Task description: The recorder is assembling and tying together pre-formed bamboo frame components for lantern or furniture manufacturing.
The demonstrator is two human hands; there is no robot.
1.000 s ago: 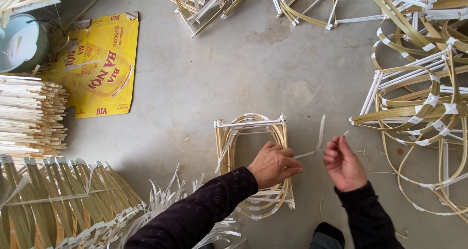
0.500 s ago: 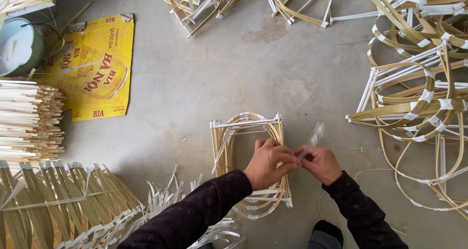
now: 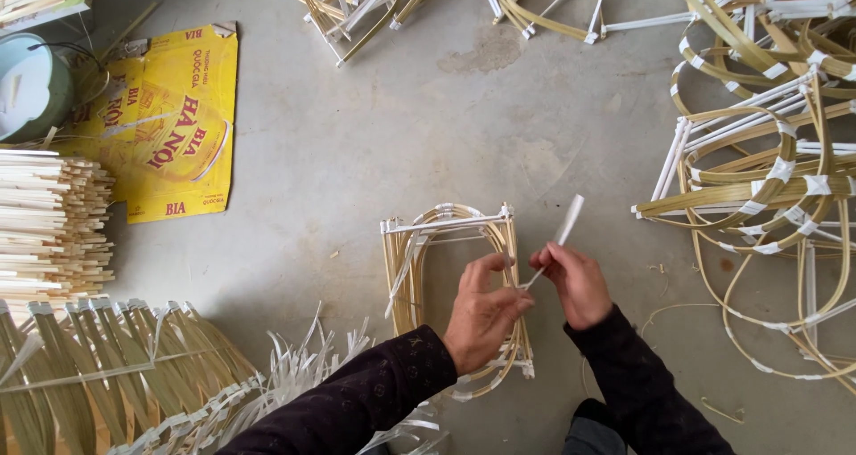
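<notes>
A small frame of bent bamboo strips [image 3: 419,259], bound at its corners with white tape, lies on the concrete floor in front of me. My left hand [image 3: 481,317] rests over its right side, fingers pinching at the right edge. My right hand [image 3: 575,286] sits just to the right, holding a narrow white strip [image 3: 563,228] that points up and away. The fingertips of both hands meet at the strip's lower end, beside the frame's right rail. Dark sleeves cover both arms.
Finished bamboo frames are piled at the right [image 3: 767,152] and along the top [image 3: 374,0]. A stack of cut sticks [image 3: 49,223] lies at the left, bundles of strips [image 3: 98,375] at the lower left, a flattened yellow carton [image 3: 165,125] and a pale bowl [image 3: 31,85] at the upper left.
My right hand came in from the right to meet the left at the frame's right edge. The white strip now stands up from between the fingers.
</notes>
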